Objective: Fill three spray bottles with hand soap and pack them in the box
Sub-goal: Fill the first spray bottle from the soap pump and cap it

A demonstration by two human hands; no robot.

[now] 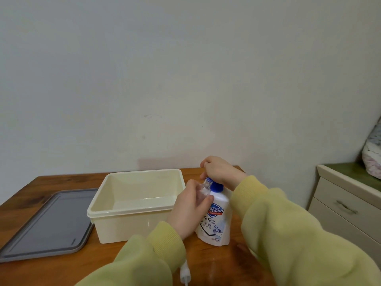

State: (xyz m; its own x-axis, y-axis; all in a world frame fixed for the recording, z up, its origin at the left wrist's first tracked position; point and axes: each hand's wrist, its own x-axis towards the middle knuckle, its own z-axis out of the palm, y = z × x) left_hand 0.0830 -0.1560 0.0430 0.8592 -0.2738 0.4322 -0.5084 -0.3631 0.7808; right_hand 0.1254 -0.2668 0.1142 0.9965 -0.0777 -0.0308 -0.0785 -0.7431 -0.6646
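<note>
- A cream rectangular plastic box [136,205], smooth-walled, with rounded corners and no lid on, sits mid-frame on a reddish-brown wood-grain surface [31,195].
- A flat grey plastic lid [47,221] with a raised rim lies at the box's 9 o'clock, just beside it.
- At the box's 3 o'clock stands a white plastic hand-soap bottle [215,221], upright, with a blue shield label and a blue pump head [216,186].
- The left hand [187,209] holds a small clear plastic spray bottle [203,188] with its threaded neck uncapped. Its fingers [209,198] are curled round the body and keep the open neck just under the pump spout, against the soap bottle's 10 o'clock shoulder.
- The right hand [219,170] rests on top of the pump head, its fingers [206,163] bent down and closed over it.
- Both arms wear soft yellow-green knit sleeves [288,234] with ribbed cuffs.
- A white plastic spray nozzle [184,272] lies on the surface at the frame's 6 o'clock, partly hidden by the left sleeve.
- A plain off-white wall [185,79], faintly scuffed, backs the surface.
- At the frame's 3 o'clock stands a cream drawer cabinet [340,205] with a metal handle and a green top, which bears a pale patterned fabric bundle [373,153].
</note>
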